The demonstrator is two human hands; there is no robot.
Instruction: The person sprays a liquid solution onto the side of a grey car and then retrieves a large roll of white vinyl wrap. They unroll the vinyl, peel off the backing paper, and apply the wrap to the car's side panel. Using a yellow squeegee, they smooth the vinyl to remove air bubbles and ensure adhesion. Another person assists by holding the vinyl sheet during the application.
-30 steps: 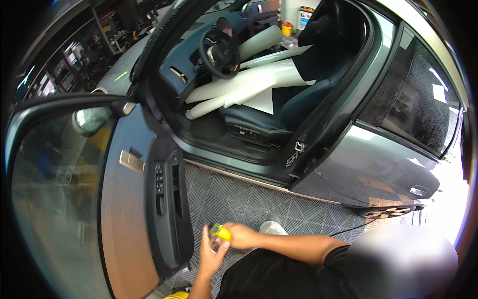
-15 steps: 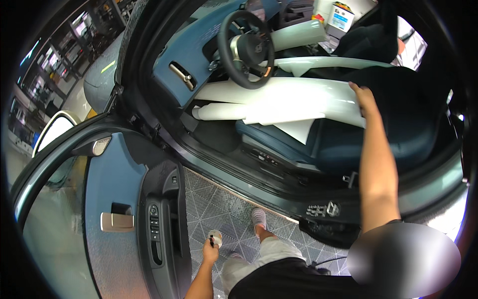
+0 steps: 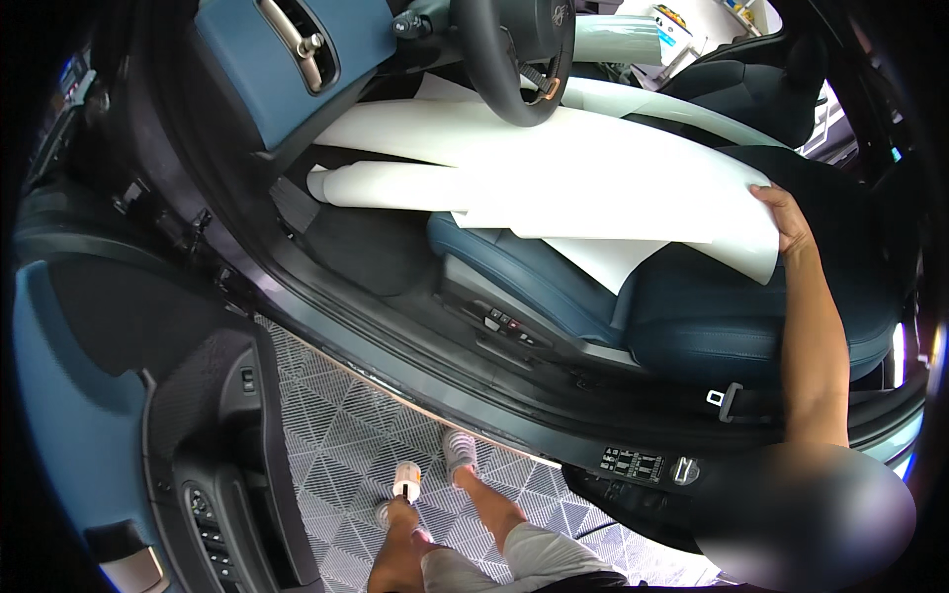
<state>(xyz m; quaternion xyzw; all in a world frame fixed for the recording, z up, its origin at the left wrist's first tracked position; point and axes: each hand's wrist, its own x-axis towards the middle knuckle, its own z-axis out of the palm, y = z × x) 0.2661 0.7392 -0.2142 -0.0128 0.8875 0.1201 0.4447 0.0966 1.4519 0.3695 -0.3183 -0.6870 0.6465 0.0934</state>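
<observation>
A large white sheet (image 3: 593, 178), partly rolled like film, lies over the blue driver's seat (image 3: 732, 316) and reaches under the steering wheel. My right hand (image 3: 788, 219) grips its right end, thumb on top and fingers at the edge. Low over the floor, my left hand (image 3: 400, 511) is closed around a small white cylinder (image 3: 406, 476) with a dark piece beside it; its exact kind is unclear. A narrower white roll (image 3: 386, 185) lies alongside the sheet, over the footwell.
The steering wheel (image 3: 474, 74) overhangs the sheet. Below me runs the door sill (image 3: 425, 381), with the opened door panel (image 3: 89, 395) at left. A seat-belt buckle (image 3: 727, 400) lies by the seat. Another glossy pale roll (image 3: 618, 40) is farther inside. My feet stand on grey tiles (image 3: 341, 435).
My view has moved closer into the car. My right hand, on the sheet's end, now sits farther right, and the sheet appears drawn toward the seatback. The left hand still holds the white cylinder.
</observation>
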